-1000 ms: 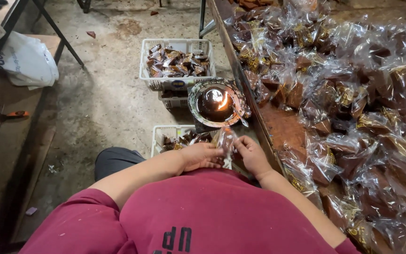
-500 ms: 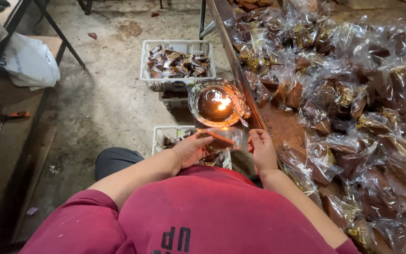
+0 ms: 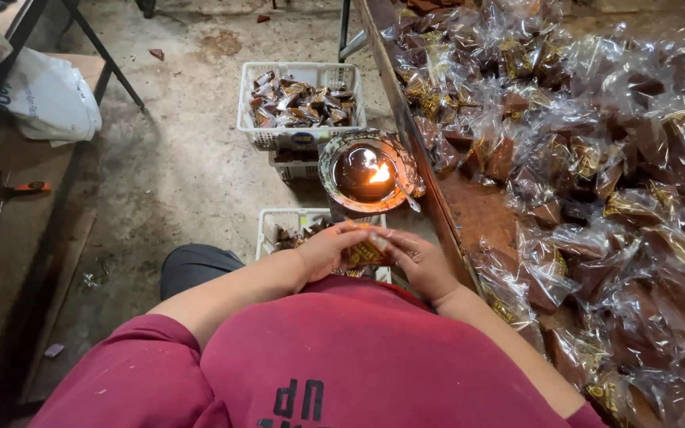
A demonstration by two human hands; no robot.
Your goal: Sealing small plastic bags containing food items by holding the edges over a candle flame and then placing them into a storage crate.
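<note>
Both my hands hold one small clear packet (image 3: 369, 250) with brown and gold contents, just below a round tin lamp (image 3: 366, 173) with a small flame burning in it. My left hand (image 3: 325, 250) grips the packet's left side, fingers curled over its top. My right hand (image 3: 420, 261) pinches its right end. The packet sits above a white basket (image 3: 271, 226) that is partly hidden under my hands.
A white basket (image 3: 251, 131) full of sealed packets stands on the concrete floor beyond the lamp. To the right, a wooden table (image 3: 481, 214) is heaped with many clear packets (image 3: 596, 135). A white bag (image 3: 49, 99) and a dark bench lie at the left.
My hands parted near the lamp half a second ago; now they are together again, lower and nearer my body, both on the packet.
</note>
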